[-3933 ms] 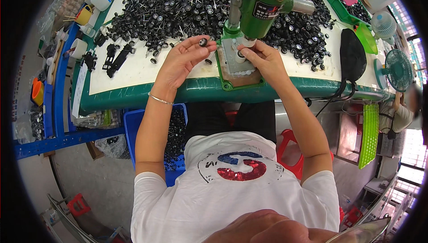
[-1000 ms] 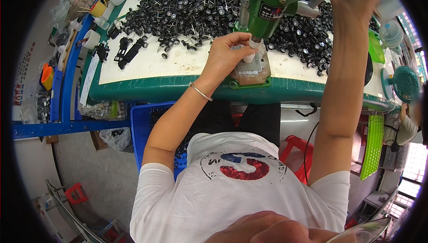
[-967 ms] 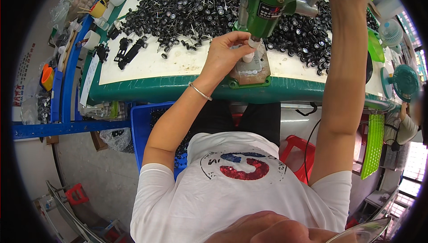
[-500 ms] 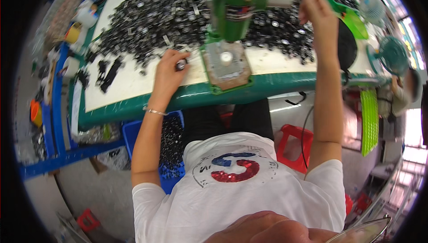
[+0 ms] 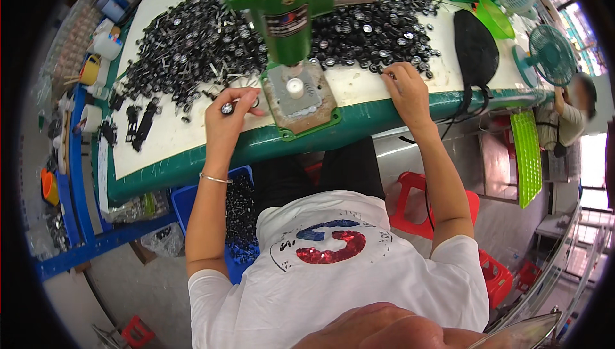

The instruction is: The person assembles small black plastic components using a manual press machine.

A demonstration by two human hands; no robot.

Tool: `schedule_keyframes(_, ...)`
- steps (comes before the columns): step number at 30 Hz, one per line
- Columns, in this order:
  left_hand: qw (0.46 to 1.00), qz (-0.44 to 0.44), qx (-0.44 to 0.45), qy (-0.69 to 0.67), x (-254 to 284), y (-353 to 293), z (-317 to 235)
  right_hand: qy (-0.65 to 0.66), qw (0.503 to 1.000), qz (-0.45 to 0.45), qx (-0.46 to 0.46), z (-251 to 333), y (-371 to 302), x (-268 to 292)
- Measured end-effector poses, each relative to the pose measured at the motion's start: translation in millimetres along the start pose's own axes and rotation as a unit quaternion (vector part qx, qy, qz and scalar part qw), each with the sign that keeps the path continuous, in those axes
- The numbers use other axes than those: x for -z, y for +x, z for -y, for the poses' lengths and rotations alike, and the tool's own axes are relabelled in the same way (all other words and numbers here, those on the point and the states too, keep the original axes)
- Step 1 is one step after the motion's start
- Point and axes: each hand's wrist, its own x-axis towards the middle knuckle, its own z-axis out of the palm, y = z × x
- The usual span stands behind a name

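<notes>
1. Left hand: its grip pinches a black toy wheel over the counter, left of the green bench press.
2. Right hand: fingers bent beside the wheel pile; cannot tell whether its grip holds anything.
3. The toy wheel seems light, stiff, perhaps slippery; best taken by its rim.

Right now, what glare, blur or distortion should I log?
All in the head view: the barred window at the right rim partly washes out to white; the table's green front edge bends with the fisheye; the corners go black; the left hand and right hand look fairly sharp.
</notes>
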Motion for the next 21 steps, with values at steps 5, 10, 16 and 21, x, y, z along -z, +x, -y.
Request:
schedule_keyframes(5, 0.976, 0.027, 0.096, -0.193, -12.0, -0.3, -12.8, 0.203, 0.977, -0.016, -0.057, 55.0, 24.3, -11.8)
schedule_keyframes(10, 0.979, 0.101, 0.063, -0.168, -14.5, 0.3, -16.5, 0.392, 0.912, 0.052, -0.105, 108.8, 37.7, -40.6)
schedule_keyframes(16, 0.969, 0.055, 0.110, -0.215, -19.1, 0.8, -17.8, 0.290, 0.954, 0.077, -0.011, 128.4, 42.5, -60.2)
schedule_keyframes(21, 0.986, 0.107, 0.048, -0.118, -18.2, -0.4, -27.8, 0.328, 0.936, 0.110, -0.059, 121.2, 41.6, -67.0)
